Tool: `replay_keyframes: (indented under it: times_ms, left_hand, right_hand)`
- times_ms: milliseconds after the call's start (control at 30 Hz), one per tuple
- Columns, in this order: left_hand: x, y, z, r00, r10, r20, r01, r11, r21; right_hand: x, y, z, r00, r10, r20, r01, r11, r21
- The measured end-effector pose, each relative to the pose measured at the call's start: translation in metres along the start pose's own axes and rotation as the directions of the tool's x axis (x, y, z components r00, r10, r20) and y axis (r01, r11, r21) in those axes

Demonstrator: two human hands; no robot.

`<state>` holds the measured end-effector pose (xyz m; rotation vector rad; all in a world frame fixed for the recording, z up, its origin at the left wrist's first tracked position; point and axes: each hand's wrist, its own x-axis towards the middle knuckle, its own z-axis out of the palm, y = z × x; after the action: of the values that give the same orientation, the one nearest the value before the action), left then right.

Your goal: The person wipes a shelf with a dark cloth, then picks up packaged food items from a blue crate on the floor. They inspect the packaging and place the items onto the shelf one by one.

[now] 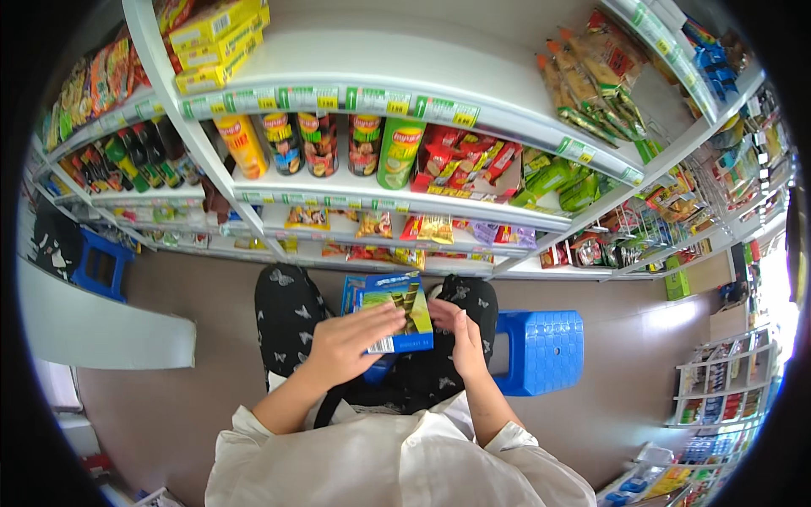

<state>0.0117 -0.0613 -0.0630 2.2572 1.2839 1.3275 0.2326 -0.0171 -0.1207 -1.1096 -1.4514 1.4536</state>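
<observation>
A blue and green snack box [415,326] with a picture of rolled wafers lies between my knees, tilted a little. My left hand [355,339] rests flat on its left part, fingers stretched over the printed front. At the box's right edge is my right hand [457,333], its thumb raised and its fingers pointing toward the box; whether the fingertips touch it cannot be told. Behind the box, to its left, part of another blue package [350,293] shows. My legs in black patterned trousers stand on both sides.
Ahead, a white shelf [380,70] holds yellow boxes [218,32]; below are chip canisters [401,154] and a carton of red snack packs [466,161]. A blue plastic stool [545,352] stands at my right. A white curved panel [120,317] juts in at left, near another blue stool [104,263].
</observation>
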Motion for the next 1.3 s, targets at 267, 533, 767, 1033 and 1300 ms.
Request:
replay_keyframes:
  times_ms: [267, 533, 767, 1033, 1300]
  left_hand:
    - [-0.01, 0.007, 0.023, 0.971, 0.234, 0.055, -0.239, 0.964, 0.121]
    - [-0.01, 0.003, 0.027, 0.993, -0.117, -0.02, 0.117, 0.993, 0.0]
    - [-0.016, -0.001, 0.029, 0.97, -0.231, -0.071, 0.226, 0.971, -0.076]
    - [-0.023, -0.002, 0.035, 0.889, -0.426, 0.167, 0.435, 0.673, -0.598]
    - [-0.025, -0.008, 0.052, 0.729, -0.553, 0.402, 0.613, 0.268, -0.743]
  right_hand:
    - [0.005, -0.023, 0.007, 0.963, 0.206, 0.171, -0.268, 0.763, 0.589]
    - [0.016, -0.056, -0.014, 0.988, -0.154, 0.017, 0.141, 0.939, 0.315]
    - [0.015, -0.069, -0.021, 0.976, -0.195, 0.096, 0.154, 0.932, 0.328]
    - [0.025, -0.064, -0.016, 0.981, -0.165, 0.1, 0.117, 0.922, 0.369]
    - [0.042, -0.021, -0.019, 0.988, -0.115, 0.1, 0.066, 0.913, 0.402]
